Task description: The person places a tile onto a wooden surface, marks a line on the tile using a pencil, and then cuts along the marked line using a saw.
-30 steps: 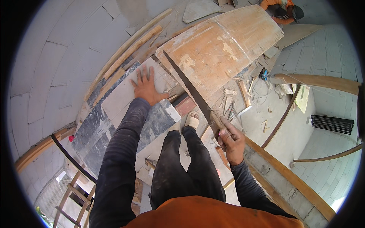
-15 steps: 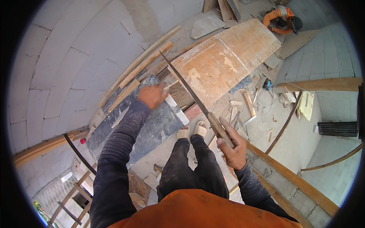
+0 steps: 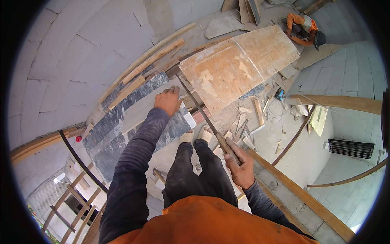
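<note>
The right hand squeezes the saw, right of the dark board. The left hand touches the pale board on top, grip hard to see; a saw slip could cut it.

Orange top, six o'clock. Dark long sleeves: left sleeve, toward eight o'clock, dust-smudged; right sleeve, five o'clock. Dusty black trousers; beige slippers at trousers' twelve o'clock.

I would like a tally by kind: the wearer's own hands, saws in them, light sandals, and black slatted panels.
Left hand and right hand: 2
Held saw: 1
Left sandal and right sandal: 2
Black slatted panel: 1
Total: 6
</note>
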